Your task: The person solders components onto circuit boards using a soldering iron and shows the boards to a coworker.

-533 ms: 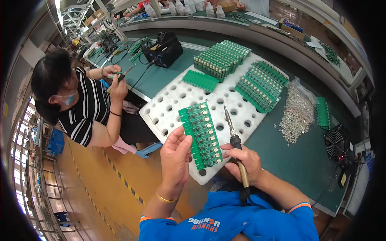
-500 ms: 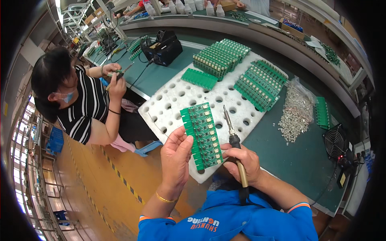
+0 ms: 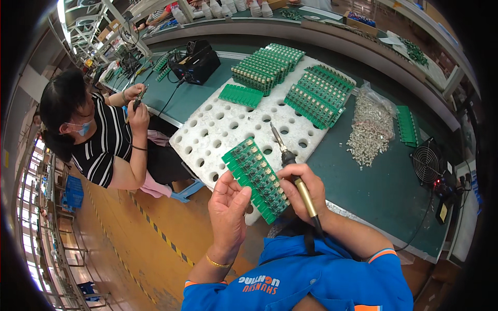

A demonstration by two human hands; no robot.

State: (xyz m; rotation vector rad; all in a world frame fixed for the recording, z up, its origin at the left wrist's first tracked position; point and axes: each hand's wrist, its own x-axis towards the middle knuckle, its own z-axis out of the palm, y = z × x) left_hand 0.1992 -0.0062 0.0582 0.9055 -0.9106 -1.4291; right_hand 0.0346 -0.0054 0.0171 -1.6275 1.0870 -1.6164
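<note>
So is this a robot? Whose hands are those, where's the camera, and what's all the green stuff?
No robot here: they're a person's two bare hands. The camera sits on that person's head, looking down; its fisheye lens bends straight edges. The left hand holds a green circuit board panel; the right hand holds a soldering iron, a pen-like tool with a metal tip. On the green workbench lies a white foam sheet with round holes, carrying more circuit boards. To its right, small pale parts spill from a clear plastic bag.
</note>
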